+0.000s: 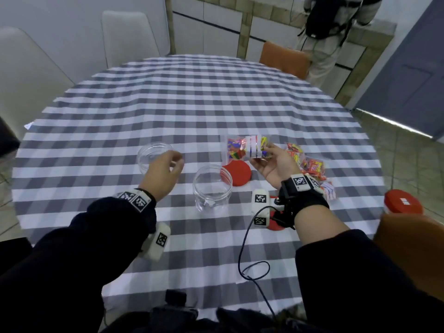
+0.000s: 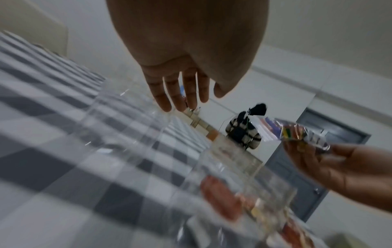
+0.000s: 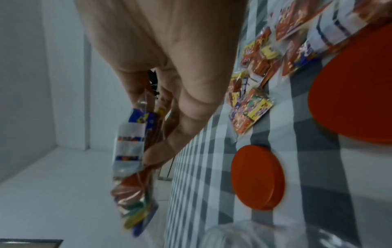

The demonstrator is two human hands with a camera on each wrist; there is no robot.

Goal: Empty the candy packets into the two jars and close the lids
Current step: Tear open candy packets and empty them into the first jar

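My right hand [image 1: 269,162] holds a clear packet of coloured candies [image 1: 247,149] up above the table; its fingers pinch the packet [image 3: 131,151] in the right wrist view. Two clear jars stand open on the checked cloth: one [image 1: 212,187] in the middle, one [image 1: 153,153] to the left. My left hand [image 1: 165,169] hovers over the left jar, fingers loose and holding nothing [image 2: 180,90]. A red lid [image 1: 236,173] lies behind the middle jar. A second red lid [image 1: 275,218] is partly hidden under my right wrist. More candy packets [image 1: 310,164] lie at the right.
A third red lid or jar top [image 1: 403,201] sits at the table's right edge by an orange chair [image 1: 413,251]. A black cable [image 1: 254,272] loops on the cloth near me. White chairs stand at the far left, and a person [image 1: 334,32] stands at the back right.
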